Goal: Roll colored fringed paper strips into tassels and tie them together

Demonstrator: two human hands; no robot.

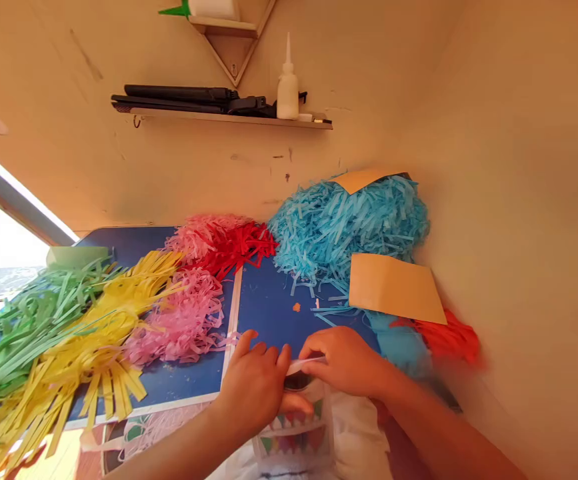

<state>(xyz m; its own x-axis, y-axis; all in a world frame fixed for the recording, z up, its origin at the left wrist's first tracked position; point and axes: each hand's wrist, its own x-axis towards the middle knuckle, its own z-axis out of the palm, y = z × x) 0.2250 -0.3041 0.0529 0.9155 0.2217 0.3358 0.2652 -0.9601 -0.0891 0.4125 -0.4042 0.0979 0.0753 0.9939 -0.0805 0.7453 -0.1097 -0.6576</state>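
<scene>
At the far left of our blue table (269,303) with its white edging lies a loose green bundle of paper-like fringe (59,313). Next come a bright yellow fringe of flat strips (103,313), a curly pink fringe (183,320) and, behind it, a crinkled red fringe (239,247).

Near the front edge, our left hand (261,380) is bent at a thin pale strip of paper-like material (296,365), its thumb stretched out below; we cannot tell whether these fingers grip the strip or only brace its end. Our right hand (346,363) pinches the other end between thumb and forefinger. The strip lies in the short gap between the hands, just in front of the table.

To work it well, we should hold the strip flat, take up slack evenly from both sides, and pinch close to the part being worked. A light pull seems best, as something this thin could crease or tear.

The strip looks whitish with a faint pink cast, narrow and slightly tilted, its right end poking past our fingers; much of it is hidden.

Farther right sits a big light-blue heap of shredded fringe (349,227), with a flat tan card (396,287) at its front and an orange-red fringe (453,337) beside that.
</scene>
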